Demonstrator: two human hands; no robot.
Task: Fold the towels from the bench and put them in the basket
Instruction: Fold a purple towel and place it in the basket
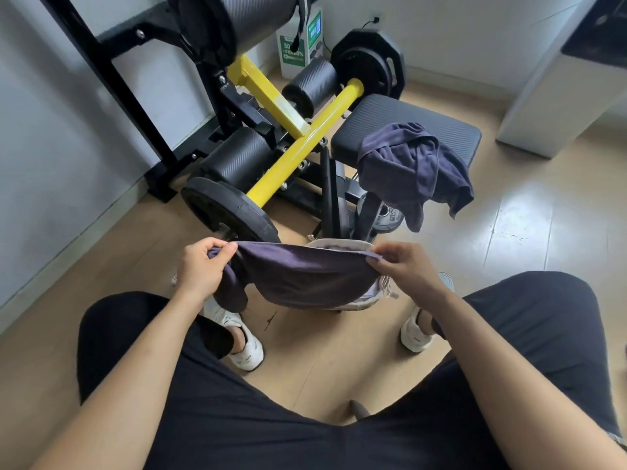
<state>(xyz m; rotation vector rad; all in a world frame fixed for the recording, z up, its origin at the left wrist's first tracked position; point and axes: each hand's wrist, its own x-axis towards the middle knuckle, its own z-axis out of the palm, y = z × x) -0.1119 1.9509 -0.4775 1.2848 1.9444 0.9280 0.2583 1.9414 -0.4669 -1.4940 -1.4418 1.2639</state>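
Observation:
A dark purple towel (305, 276) is stretched between my two hands above the floor. My left hand (203, 266) pinches its left corner, where the cloth bunches and hangs down. My right hand (403, 266) pinches the right corner. Right behind and under the towel stands a pale fabric basket (339, 245); the towel hides most of it, leaving only its rim and lower right side in sight. A second dark purple towel (414, 167) lies crumpled on the black padded bench seat (454, 130), draping over its front edge.
The black and yellow gym machine (298, 134) with weight plates (224, 212) fills the space ahead on the left. A white cabinet (556, 106) stands at the right. My knees in black shorts and white shoes (244, 347) flank the wooden floor below the basket.

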